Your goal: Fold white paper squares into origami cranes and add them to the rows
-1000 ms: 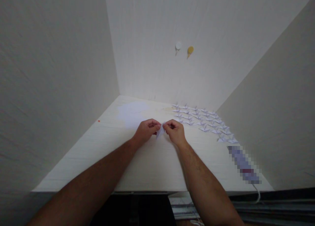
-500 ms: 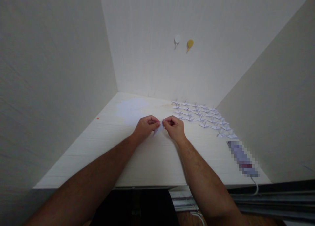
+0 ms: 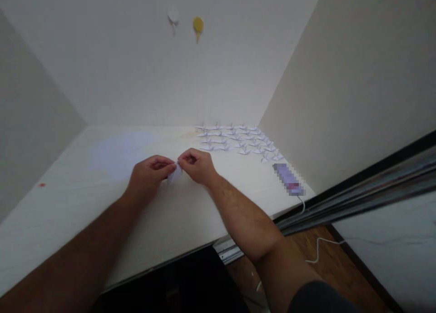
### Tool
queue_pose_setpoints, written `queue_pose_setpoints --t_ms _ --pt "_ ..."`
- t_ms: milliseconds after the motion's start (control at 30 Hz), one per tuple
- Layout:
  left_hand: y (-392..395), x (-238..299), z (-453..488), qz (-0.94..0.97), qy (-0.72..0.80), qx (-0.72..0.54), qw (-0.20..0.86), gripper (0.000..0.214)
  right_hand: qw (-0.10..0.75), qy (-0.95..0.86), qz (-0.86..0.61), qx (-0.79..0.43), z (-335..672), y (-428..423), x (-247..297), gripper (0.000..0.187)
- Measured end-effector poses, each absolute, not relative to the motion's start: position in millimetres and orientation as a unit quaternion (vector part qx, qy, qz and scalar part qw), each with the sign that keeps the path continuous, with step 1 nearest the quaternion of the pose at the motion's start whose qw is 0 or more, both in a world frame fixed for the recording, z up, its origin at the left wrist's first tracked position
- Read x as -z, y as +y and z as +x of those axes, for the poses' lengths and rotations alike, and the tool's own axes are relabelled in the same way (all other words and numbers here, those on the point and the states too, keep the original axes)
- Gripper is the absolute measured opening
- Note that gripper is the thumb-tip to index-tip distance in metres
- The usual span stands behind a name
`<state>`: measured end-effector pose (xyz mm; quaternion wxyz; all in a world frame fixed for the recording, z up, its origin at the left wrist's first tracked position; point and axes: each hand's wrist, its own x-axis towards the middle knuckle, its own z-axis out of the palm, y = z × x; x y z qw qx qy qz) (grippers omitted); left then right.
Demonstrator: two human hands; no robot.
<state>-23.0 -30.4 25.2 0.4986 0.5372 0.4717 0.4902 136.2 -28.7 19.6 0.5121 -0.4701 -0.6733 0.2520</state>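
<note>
Between my hands is a small folded piece of white paper (image 3: pixel 175 173), held up over the pale table (image 3: pixel 163 226). My left hand (image 3: pixel 150 174) pinches its upper left part between thumb and fingers. Fingertips of my right hand (image 3: pixel 197 165) are closed on the paper's upper right edge, touching or nearly touching the left fingertips. The fingers cover part of the paper, and its exact folds are too blurred to make out. Beyond my right hand, several white paper cranes (image 3: pixel 243 147) stand in rows toward the back right.
White paper sheets (image 3: pixel 119 151) lie at the back left. A blurred-out phone-like object (image 3: pixel 289 179) with a white cable (image 3: pixel 303 206) rests near the right edge. Walls enclose the table; a white hook (image 3: pixel 173 17) and a yellow hook (image 3: pixel 198 25) are on the back wall. A small red spot (image 3: pixel 42 185) marks the left side.
The view has swung to the right, so the table, cranes and hooks sit farther left in the picture. Both hands keep pinching the paper in much the same pose.
</note>
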Motion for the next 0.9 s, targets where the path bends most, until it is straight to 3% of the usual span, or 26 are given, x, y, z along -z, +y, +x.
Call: queue_pose_setpoints --t_ms 200,300,433,900 --pt "-32.7 -30.2 -17.7 0.469 0.425 -0.464 0.62 0.039 0.514 -0.658 -0.471 -0.285 135.1 -26.6 -17.4 0.014" --pt "-29.3 -25.5 -19.1 0.45 0.418 -0.431 0.661 0.031 0.534 -0.65 -0.455 -0.294 134.2 -24.6 -15.1 0.014" --pt "-22.9 -16.4 -23.7 0.445 0.442 -0.433 0.647 0.024 0.55 -0.629 -0.437 -0.334 133.9 -21.6 -12.6 0.013" --pt "-26.6 -13.5 -26.1 0.496 0.432 -0.475 0.584 0.032 0.549 -0.613 -0.439 -0.361 136.0 -30.5 -21.0 0.019"
